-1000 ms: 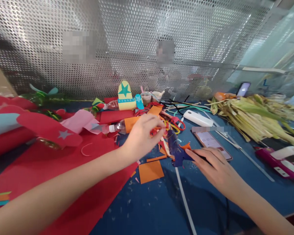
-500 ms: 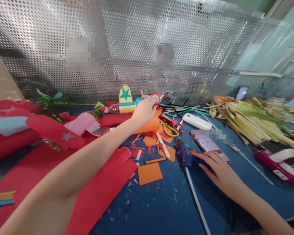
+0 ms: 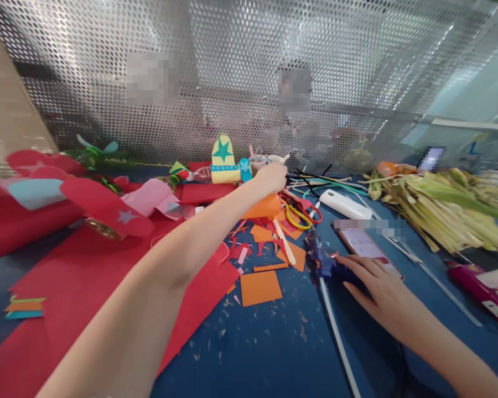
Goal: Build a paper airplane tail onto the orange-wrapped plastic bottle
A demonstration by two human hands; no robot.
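While a shiny metal wall (image 3: 232, 55) full of little holes stands at the back, a dark blue surface (image 3: 249, 354) spreads out in front, dotted with tiny scraps. Big red paper (image 3: 87, 287) covers much of its left side, an orange square (image 3: 260, 288) lies near the middle, and dry corn husks (image 3: 444, 199) are heaped at the back right. The blue glue gun (image 3: 321, 261) lies on the surface just left of a phone (image 3: 367, 243), and a long white stick (image 3: 338, 337) runs from it out past the bottom edge. The right hand (image 3: 375, 284) rests over its handle with loosely bent fingers, hiding part of it, so I cannot tell if it grips. The left hand (image 3: 273, 178) reaches to the back by some small cups (image 3: 276, 159); its fingertips are hidden, so I cannot tell if it holds anything. The left arm covers part of an orange roll (image 3: 259, 207). Blocky patches blur two spots on the wall and the phone's top, and a dark pink thing (image 3: 479, 287) is cut off at the right.
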